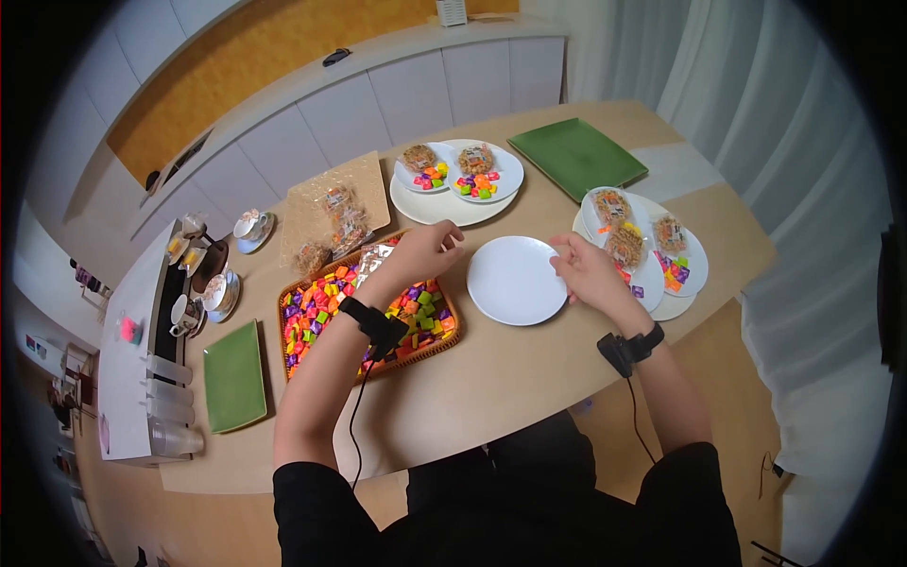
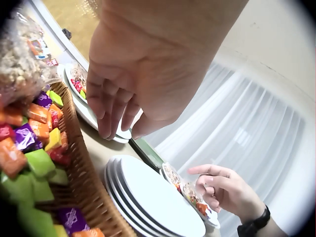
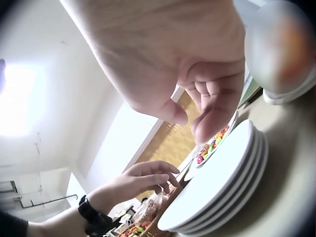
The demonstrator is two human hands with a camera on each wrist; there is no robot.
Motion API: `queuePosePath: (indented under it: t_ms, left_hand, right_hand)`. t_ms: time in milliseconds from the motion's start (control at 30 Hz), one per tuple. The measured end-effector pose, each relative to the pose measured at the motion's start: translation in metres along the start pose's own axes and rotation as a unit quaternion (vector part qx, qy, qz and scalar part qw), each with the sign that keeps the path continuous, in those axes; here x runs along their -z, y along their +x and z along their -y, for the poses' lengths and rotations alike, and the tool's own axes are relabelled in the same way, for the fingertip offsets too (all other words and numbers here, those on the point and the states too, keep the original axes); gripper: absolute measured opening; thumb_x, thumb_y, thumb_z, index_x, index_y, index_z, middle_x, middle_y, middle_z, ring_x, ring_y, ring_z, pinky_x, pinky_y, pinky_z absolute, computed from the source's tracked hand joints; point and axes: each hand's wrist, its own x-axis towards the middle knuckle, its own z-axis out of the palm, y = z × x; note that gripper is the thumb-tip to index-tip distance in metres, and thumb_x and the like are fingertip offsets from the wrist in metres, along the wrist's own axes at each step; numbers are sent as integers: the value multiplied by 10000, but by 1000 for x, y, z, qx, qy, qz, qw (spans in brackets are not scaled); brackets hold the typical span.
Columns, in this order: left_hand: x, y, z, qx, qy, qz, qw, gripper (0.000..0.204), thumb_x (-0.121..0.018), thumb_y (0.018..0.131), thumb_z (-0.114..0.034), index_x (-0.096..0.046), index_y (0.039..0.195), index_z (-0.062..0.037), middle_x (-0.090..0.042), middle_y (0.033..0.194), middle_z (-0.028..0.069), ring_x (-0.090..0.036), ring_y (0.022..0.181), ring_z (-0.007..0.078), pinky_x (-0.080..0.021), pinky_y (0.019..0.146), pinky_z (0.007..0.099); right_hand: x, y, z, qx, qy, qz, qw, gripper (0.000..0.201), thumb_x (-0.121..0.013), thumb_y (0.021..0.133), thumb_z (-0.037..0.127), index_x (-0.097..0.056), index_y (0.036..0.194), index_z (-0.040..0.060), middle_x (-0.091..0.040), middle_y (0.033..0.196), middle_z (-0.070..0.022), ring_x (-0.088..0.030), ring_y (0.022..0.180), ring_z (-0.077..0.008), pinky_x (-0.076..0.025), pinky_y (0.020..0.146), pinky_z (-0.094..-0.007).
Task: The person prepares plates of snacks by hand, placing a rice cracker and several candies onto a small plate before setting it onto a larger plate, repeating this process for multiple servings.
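My left hand point(image 1: 420, 255) hovers over the right rim of a wicker basket point(image 1: 457, 326), its fingers loosely bent and holding nothing. Candies in bright wrappers point(image 2: 39, 128) fill the basket. My right hand point(image 1: 590, 274) is at the right edge of a stack of white plates point(image 1: 517, 281); the left wrist view has this hand point(image 2: 229, 190) raised above the plates with nothing in its fingers. Several plates point(image 3: 217, 182) make up the stack, and the top one is bare.
Plates with candies and wrapped snack clusters sit on larger white platters point(image 1: 453, 210) behind and right of the stack. Green trays point(image 1: 576, 156) lie at the back and left. A tan board point(image 1: 302, 203) bears more clusters. Cups point(image 1: 250, 225) and clear plastic cups point(image 1: 175, 437) stand left.
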Motion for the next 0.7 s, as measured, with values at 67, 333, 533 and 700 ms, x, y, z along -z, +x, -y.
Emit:
queuePosePath:
  t_ms: [67, 333, 533, 700]
  left_hand:
    - [-7, -5, -4, -5, 17, 17, 1000, 339, -681, 950, -246, -658, 1189, -8, -738, 994, 145, -719, 887, 273, -564, 802, 386]
    - [-39, -1, -2, -25, 68, 38, 997, 415, -633, 947, -200, -580, 1306, 2, -742, 922, 195, -721, 853, 357, -553, 777, 440]
    - [-49, -3, -2, -24, 77, 26, 996, 536, -660, 931, -247, -501, 1381, -1, -730, 890, 206, -714, 833, 366, -543, 763, 470]
    - [-47, -9, -12, -10, 54, 9, 998, 555, -682, 925, -262, -501, 1385, -8, -723, 873, 195, -709, 816, 363, -540, 745, 464]
  right_hand:
    - [-1, -13, -12, 41, -85, -30, 995, 379, -653, 965, 153, -557, 1287, -24, -695, 839, -143, -669, 650, -229, -561, 596, -359]
    - [-18, -34, -28, 32, -220, -54, 973, 365, -669, 932, 165, -568, 1224, -31, -720, 933, -254, -699, 877, -443, -550, 792, -502]
    - [-24, -32, -34, 46, -152, -67, 985, 370, -692, 919, 151, -577, 1215, -39, -716, 866, -218, -702, 810, -401, -548, 735, -472]
    - [-30, -27, -51, 27, -92, -91, 991, 418, -733, 896, 127, -586, 1259, -20, -641, 698, -112, -627, 620, -254, -481, 598, -374]
